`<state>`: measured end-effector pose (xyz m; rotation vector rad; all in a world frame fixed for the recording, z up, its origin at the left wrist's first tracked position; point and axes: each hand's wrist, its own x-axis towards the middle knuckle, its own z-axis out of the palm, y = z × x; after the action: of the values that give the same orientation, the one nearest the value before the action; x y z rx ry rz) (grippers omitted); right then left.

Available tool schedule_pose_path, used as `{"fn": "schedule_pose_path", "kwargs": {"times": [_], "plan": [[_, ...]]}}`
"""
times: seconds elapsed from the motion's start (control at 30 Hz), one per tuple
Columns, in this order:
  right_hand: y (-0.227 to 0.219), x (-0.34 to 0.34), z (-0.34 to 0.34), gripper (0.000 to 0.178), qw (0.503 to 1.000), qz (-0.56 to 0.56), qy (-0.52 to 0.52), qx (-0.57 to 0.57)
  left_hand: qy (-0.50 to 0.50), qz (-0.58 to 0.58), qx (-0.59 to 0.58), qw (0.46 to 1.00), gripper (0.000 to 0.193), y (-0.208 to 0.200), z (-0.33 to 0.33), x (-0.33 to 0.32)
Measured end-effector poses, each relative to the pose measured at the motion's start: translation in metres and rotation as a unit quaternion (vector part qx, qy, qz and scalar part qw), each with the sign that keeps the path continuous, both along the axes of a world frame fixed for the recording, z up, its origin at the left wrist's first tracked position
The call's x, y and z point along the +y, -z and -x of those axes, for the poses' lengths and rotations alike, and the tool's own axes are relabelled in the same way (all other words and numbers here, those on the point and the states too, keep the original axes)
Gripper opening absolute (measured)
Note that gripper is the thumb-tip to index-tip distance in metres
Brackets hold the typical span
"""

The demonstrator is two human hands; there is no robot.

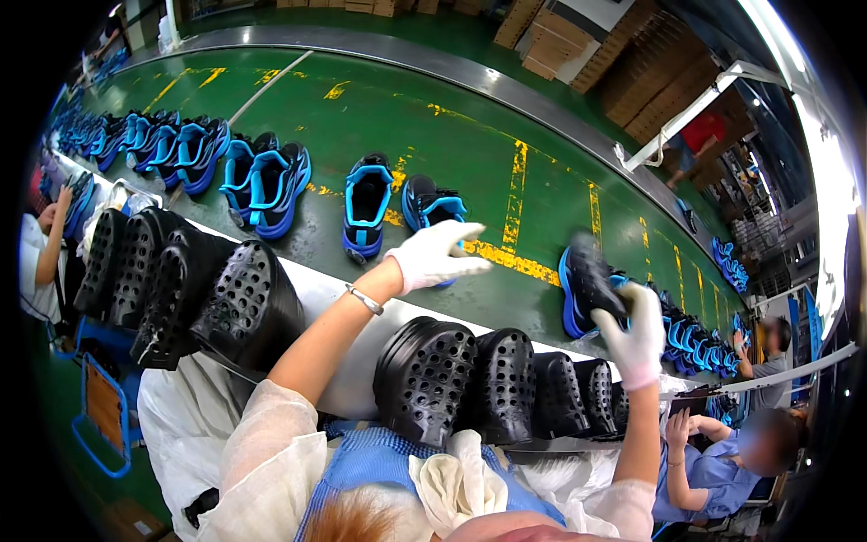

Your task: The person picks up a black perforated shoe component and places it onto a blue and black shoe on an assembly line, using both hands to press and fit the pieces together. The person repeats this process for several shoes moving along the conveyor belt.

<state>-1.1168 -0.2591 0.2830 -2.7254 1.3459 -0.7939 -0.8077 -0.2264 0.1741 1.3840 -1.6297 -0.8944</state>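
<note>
My left hand (442,257), in a white glove, reaches over the green belt with its fingers apart and nothing in them. Just beyond it sits a black sneaker (423,194) with a light blue lining, partly covered by the hand. Another such shoe (368,203) stands to its left. My right hand (636,334), also gloved in white, grips a black sneaker (585,280) with a blue sole between thumb and fingers. That sneaker's upper end is blurred. How far the fingers reach round it is partly hidden.
Black shoe-shaped pieces with round holes (429,375) line the belt's near edge, with more (248,294) at left. Rows of blue-and-black sneakers (271,185) stand on the green belt (361,108) both ways. Co-workers (722,465) sit at right and far left. Cartons (555,41) are stacked beyond.
</note>
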Motion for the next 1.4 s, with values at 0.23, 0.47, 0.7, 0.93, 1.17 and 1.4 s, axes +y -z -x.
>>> {"fn": "schedule_pose_path", "kwargs": {"times": [0.23,0.47,0.7,0.93,1.17,1.4], "plan": [[0.000,0.005,-0.133,0.039,0.969,-0.067,-0.237,0.002,0.156,-0.062,0.605,0.778,0.078,0.015,0.005,0.012],[0.022,-0.010,-0.149,0.034,0.967,-0.154,-0.180,0.097,0.027,-0.009,0.614,0.789,0.043,0.029,-0.001,0.014],[0.033,-0.019,-0.149,0.031,0.960,-0.110,-0.180,0.187,-0.044,-0.114,0.493,0.861,0.043,0.032,-0.001,0.021],[0.035,-0.043,-0.121,0.033,0.964,-0.091,-0.156,0.194,-0.136,0.038,-0.065,0.988,0.051,0.053,-0.009,0.016],[0.036,-0.066,-0.125,0.037,0.932,-0.202,-0.149,0.260,-0.177,0.060,-0.091,0.978,0.029,0.088,0.027,-0.008],[0.041,-0.106,-0.172,0.044,0.905,-0.218,-0.171,0.323,-0.168,0.031,-0.088,0.981,0.023,0.098,0.022,-0.012]]}}
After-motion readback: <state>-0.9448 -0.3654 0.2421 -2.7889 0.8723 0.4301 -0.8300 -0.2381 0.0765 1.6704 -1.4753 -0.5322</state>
